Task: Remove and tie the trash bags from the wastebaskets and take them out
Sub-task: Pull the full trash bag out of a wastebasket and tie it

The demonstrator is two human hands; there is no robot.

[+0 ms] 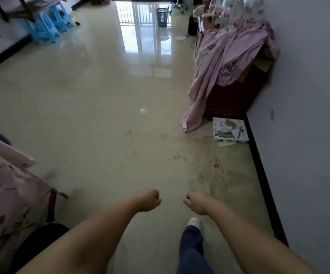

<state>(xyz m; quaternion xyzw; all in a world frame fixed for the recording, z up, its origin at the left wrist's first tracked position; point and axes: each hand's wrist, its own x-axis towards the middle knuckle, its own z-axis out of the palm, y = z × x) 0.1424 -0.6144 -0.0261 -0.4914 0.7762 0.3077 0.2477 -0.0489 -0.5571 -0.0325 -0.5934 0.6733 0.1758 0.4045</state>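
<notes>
Both forearms reach forward and down over the glossy cream floor (100, 119); the left hand (148, 200) is curled into a loose fist, its fingers (157, 196) clenched on nothing that can be seen; the right hand (194, 202) is likewise curled, its fingers (186, 200) tucked in with nothing visible between them; the 2 hands hang near each other but apart, above the floor.

The wastebasket (162, 16), a dark mesh one, stands upright on the floor far ahead, near the bright balcony door, well apart from both hands; whether a bag lines it cannot be told at this distance.

Below the right forearm, a leg in blue jeans (191, 252) ends in a white shoe (194, 223) set on the floor.

Along the right wall stands a dark red wooden cabinet (231, 99) draped with a pink cloth (225, 54) that trails down to the floor; just beside the cabinet's near end, against the black skirting, lies a white tray (230, 130) holding small oddments; the floor near it is scuffed with dirt.

At the left edge a pink floral cover (7, 190) lies over some furniture; far back on the left stand blue plastic stools (49, 24).
</notes>
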